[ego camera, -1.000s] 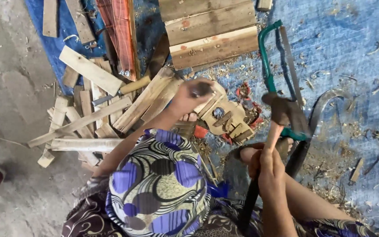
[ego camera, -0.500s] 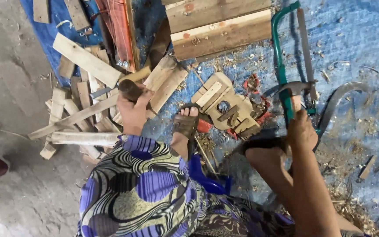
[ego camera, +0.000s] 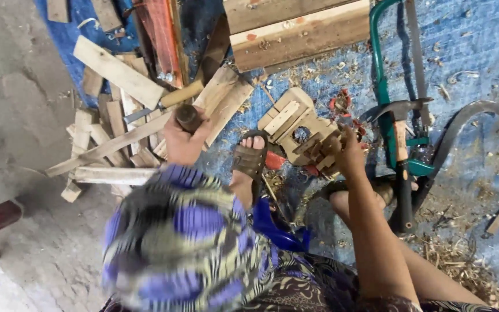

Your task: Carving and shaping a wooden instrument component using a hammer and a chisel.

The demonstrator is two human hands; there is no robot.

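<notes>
— What does the left hand have?

— It is clenched round a dark round wooden handle, at the left side of the blue tarp, over the heap of pale wood offcuts. A chisel with a light handle lies just beyond it on the same heap.

— And the right hand?

— It grasps the small wooden assembly near the tarp's middle, fingers wrapped on its near end. Whether the piece rests on the tarp I cannot tell.

— What crowds that spot?

— A sandalled foot sits just left of the assembly. To the right a hammer lies across a green-framed saw, beside a dark curved blade. Thick planks lie at the tarp's far edge, shavings at the near right. The person's patterned sleeve blurs the foreground.
</notes>
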